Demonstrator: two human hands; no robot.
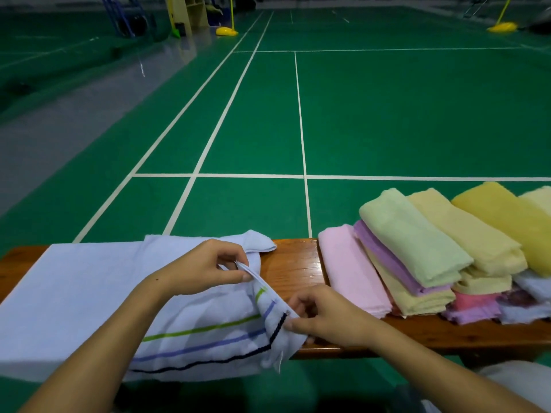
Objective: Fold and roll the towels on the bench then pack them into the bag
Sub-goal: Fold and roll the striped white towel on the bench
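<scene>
White towel [89,293] edge pinched in both grips: left hand [199,268], seemingly right hand [331,318].

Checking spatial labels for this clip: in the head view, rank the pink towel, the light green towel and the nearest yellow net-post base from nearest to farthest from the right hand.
From the right hand:
1. Pink towel, just right of it on the bench.
2. Light green towel, atop the pile, further right.
3. Yellow net-post base, far across the court.

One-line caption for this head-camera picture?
Both hands pinch a striped white towel on a wooden bench.
</scene>
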